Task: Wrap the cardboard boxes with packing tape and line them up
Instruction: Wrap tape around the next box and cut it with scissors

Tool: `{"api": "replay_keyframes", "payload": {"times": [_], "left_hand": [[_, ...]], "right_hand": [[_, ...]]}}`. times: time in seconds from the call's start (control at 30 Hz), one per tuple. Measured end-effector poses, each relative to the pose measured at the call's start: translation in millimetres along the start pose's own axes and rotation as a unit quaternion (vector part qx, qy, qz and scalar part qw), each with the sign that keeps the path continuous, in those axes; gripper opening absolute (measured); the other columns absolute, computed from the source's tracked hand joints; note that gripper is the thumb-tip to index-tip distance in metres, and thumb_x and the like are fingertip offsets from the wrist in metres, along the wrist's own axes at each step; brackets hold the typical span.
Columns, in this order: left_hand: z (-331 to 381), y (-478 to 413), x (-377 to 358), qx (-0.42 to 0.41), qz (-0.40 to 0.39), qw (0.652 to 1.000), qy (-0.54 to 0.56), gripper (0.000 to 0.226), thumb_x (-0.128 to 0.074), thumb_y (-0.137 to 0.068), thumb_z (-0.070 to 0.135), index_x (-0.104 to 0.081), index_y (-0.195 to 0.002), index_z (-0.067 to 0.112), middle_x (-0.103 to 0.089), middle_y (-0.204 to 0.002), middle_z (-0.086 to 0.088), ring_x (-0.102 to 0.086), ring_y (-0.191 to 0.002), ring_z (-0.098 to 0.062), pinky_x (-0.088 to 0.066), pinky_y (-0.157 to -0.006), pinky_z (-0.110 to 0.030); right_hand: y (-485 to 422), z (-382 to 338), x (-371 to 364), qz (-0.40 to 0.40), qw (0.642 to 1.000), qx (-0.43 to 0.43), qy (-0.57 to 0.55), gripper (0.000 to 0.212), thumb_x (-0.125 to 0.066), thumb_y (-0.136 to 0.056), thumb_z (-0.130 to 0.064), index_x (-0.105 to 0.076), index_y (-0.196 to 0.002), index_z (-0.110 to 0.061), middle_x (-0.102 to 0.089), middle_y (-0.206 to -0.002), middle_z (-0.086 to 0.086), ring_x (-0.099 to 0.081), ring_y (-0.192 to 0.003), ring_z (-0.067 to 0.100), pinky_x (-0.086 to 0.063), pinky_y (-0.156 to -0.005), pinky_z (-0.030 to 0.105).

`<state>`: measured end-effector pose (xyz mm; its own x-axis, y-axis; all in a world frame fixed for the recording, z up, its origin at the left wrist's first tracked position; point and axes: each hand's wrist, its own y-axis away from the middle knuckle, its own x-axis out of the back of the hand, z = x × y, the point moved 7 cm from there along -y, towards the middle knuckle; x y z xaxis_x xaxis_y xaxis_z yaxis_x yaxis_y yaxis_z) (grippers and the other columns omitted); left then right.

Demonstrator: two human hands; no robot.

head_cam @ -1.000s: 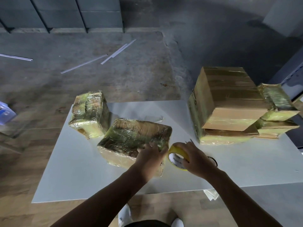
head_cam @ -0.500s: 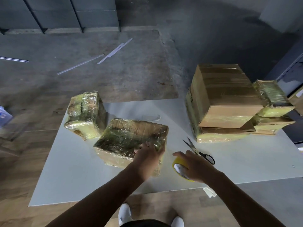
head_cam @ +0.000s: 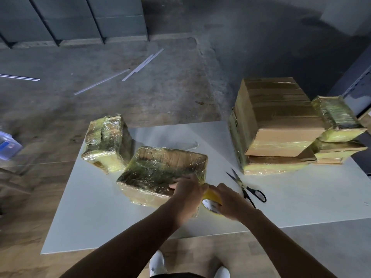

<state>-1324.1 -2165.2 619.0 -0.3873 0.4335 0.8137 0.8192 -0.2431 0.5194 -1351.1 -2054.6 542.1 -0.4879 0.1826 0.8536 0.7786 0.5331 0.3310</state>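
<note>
A flat cardboard box (head_cam: 160, 169) covered in glossy tape lies on the white table (head_cam: 96, 207) in front of me. My left hand (head_cam: 188, 193) presses on its near right corner, fingers laid over the top. My right hand (head_cam: 228, 201) grips a yellow tape roll (head_cam: 210, 203) right beside that corner. A smaller wrapped box (head_cam: 106, 141) stands to the left, touching the flat one. At the right sits a stack of boxes (head_cam: 275, 125) with two small wrapped boxes (head_cam: 339, 127) against it.
Black-handled scissors (head_cam: 247, 187) lie open on the table just right of my right hand. A blue plastic container (head_cam: 8, 145) is at the far left on the floor. Thin light strips (head_cam: 140, 65) lie on the concrete beyond. My white shoes show below the table edge.
My right hand with the tape roll has come back up against the box's near right corner after dropping toward the table edge. The scissors are now uncovered. My left hand stays on the box.
</note>
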Motion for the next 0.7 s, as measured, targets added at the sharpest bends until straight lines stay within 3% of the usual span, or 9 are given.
{"api": "replay_keyframes", "payload": {"times": [0.1,0.2,0.27,0.33,0.4,0.47,0.53,0.6,0.7], "left_hand": [[-7,10,1,-0.004,0.015,0.999,0.041,0.060,-0.055,-0.093,0.017,-0.025,-0.144,0.021,-0.040,-0.127,-0.037,-0.060,-0.102,-0.046,-0.058,-0.073,-0.044],[-25,19,10,-0.014,0.047,0.997,0.065,0.064,-0.057,-0.092,0.014,-0.027,-0.146,0.031,-0.045,-0.132,-0.023,-0.059,-0.107,-0.031,-0.056,-0.075,-0.035],[-40,23,22,-0.022,0.064,0.995,0.076,0.065,-0.059,-0.089,0.010,-0.032,-0.144,0.033,-0.055,-0.126,-0.012,-0.061,-0.105,-0.025,-0.056,-0.077,-0.035],[-55,25,32,-0.025,0.065,0.995,0.072,0.069,-0.060,-0.088,0.009,-0.032,-0.145,0.034,-0.063,-0.117,-0.004,-0.062,-0.103,-0.021,-0.055,-0.080,-0.034],[-68,25,37,-0.029,0.035,0.998,0.050,0.078,-0.062,-0.085,0.010,-0.026,-0.149,0.035,-0.065,-0.115,-0.001,-0.063,-0.103,-0.021,-0.052,-0.080,-0.032],[-79,21,37,-0.032,-0.014,0.998,0.058,0.091,-0.076,-0.077,0.017,-0.024,-0.150,0.030,-0.066,-0.117,0.001,-0.063,-0.101,-0.019,-0.050,-0.079,-0.029],[-87,14,35,-0.011,-0.052,0.994,0.100,0.097,-0.088,-0.064,0.026,-0.033,-0.143,0.020,-0.066,-0.114,0.002,-0.062,-0.094,-0.017,-0.047,-0.074,-0.027],[-93,4,32,0.012,-0.061,0.992,0.112,0.089,-0.090,-0.059,0.032,-0.043,-0.133,0.016,-0.067,-0.107,0.000,-0.064,-0.093,-0.019,-0.047,-0.072,-0.028],[-101,-13,25,0.024,-0.038,0.990,0.137,0.050,-0.083,-0.068,0.034,-0.059,-0.108,0.017,-0.067,-0.103,0.000,-0.060,-0.088,-0.018,-0.045,-0.071,-0.028]], "right_hand": [[9,3,-4,0.001,0.997,0.003,-0.075,0.067,-0.055,-0.085,-0.019,-0.028,-0.138,-0.051,-0.038,-0.103,-0.004,-0.050,-0.087,0.018,-0.033,-0.061,0.017],[16,6,3,0.056,0.990,0.002,-0.126,0.070,-0.055,-0.083,-0.015,-0.027,-0.132,-0.055,-0.039,-0.105,-0.007,-0.050,-0.082,0.014,-0.029,-0.055,0.011],[18,4,13,0.098,0.983,0.005,-0.153,0.070,-0.055,-0.079,-0.009,-0.033,-0.133,-0.048,-0.043,-0.112,-0.008,-0.052,-0.087,0.013,-0.036,-0.060,0.012],[19,-1,24,0.133,0.975,0.018,-0.178,0.065,-0.054,-0.076,-0.003,-0.041,-0.132,-0.033,-0.048,-0.120,-0.005,-0.056,-0.096,0.018,-0.049,-0.074,0.025],[18,-5,35,0.163,0.965,0.022,-0.203,0.058,-0.056,-0.074,-0.002,-0.047,-0.126,-0.025,-0.051,-0.119,-0.004,-0.056,-0.101,0.021,-0.051,-0.083,0.037],[15,-9,42,0.166,0.965,0.017,-0.201,0.049,-0.057,-0.075,-0.004,-0.052,-0.120,-0.024,-0.054,-0.113,-0.003,-0.054,-0.099,0.017,-0.048,-0.084,0.034],[10,-12,43,0.157,0.970,0.011,-0.183,0.044,-0.057,-0.079,-0.007,-0.056,-0.118,-0.026,-0.055,-0.106,-0.002,-0.052,-0.095,0.013,-0.044,-0.081,0.027],[5,-11,43,0.147,0.973,-0.002,-0.178,0.041,-0.056,-0.081,-0.005,-0.060,-0.117,-0.024,-0.058,-0.104,0.002,-0.053,-0.095,0.015,-0.042,-0.080,0.026],[0,-1,39,0.115,0.975,-0.041,-0.187,0.036,-0.055,-0.084,-0.004,-0.062,-0.117,-0.018,-0.065,-0.106,0.004,-0.057,-0.098,0.020,-0.045,-0.083,0.029]]}}
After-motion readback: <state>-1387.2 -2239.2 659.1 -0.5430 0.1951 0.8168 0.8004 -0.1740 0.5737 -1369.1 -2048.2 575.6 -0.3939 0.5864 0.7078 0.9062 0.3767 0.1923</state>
